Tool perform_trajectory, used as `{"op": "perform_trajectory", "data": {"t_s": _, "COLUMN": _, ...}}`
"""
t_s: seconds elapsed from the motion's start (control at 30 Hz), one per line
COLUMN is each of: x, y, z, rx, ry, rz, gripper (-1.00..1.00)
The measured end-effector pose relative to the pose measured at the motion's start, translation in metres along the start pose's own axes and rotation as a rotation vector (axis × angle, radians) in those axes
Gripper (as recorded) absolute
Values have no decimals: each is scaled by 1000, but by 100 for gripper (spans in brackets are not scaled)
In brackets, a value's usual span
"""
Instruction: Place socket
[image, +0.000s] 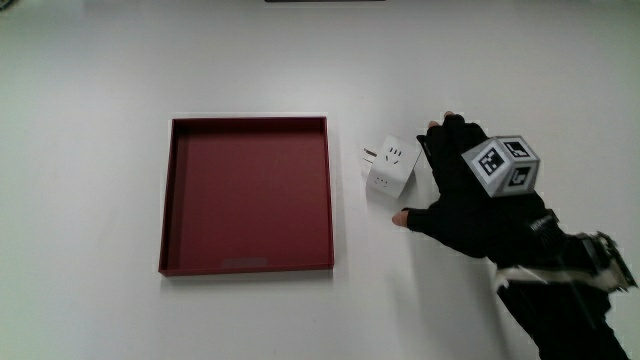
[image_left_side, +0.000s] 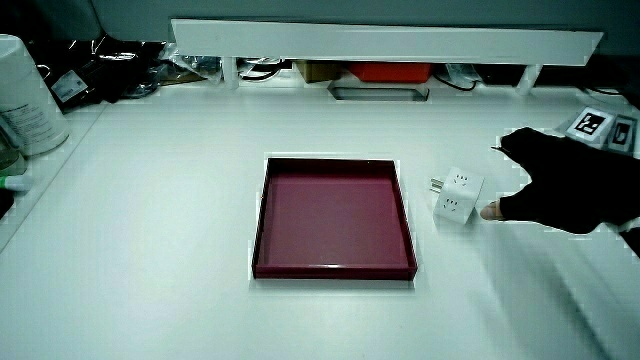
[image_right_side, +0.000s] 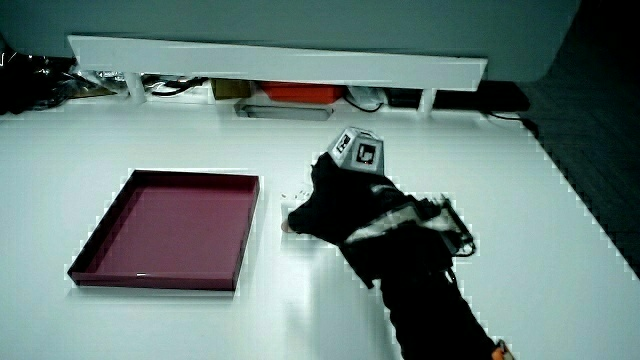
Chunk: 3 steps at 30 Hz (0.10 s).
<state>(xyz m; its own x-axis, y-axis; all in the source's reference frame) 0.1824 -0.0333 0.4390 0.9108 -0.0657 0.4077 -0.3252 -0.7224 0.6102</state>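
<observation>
The socket (image: 391, 168) sits on the white counter (image: 90, 80), just beside the red tray (image: 250, 266) and outside it, with a narrow strip of bare counter between the two. It is a small white cube; its plug pins stick out of the face turned toward the tray, and in a side view (image_left_side: 458, 195) the outlet holes show on the upper faces.

The hand (image: 462, 190) is on the counter on the side of the socket away from the tray, so tray, socket and hand lie roughly in one line. Its fingers are spread wide around the socket: the thumb tip (image: 401, 218) rests near the corner nearer the person, the other fingertips (image: 448, 119) reach past the corner farther from the person. I can't make out any fingertip actually pressing on the socket, so I'd say it holds nothing yet. In a side view the hand (image_right_side: 335, 205) hides the socket almost completely.

What matters for the move is that line. The tray lies straight past the socket from the hand, so once the fingers close, the carry should be short and over the tray's near wall (image: 329, 190). The pins point that way too, so they could catch the rim if the socket travels low.
</observation>
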Motion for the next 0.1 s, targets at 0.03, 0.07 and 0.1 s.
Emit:
{"op": "perform_trajectory", "data": {"t_s": 0.03, "x": -10, "y": -11, "z": 8, "rx": -47, "ry": 55, "rz": 4, "gripper": -100}}
{"op": "perform_trajectory", "data": {"t_s": 0.07, "x": -14, "y": -19, "z": 11, "rx": -58, "ry": 56, "rz": -8, "gripper": -100}}
{"op": "perform_trajectory", "data": {"t_s": 0.1, "x": -15, "y": -24, "z": 12, "rx": -17, "ry": -2, "rz": 12, "gripper": -100}}
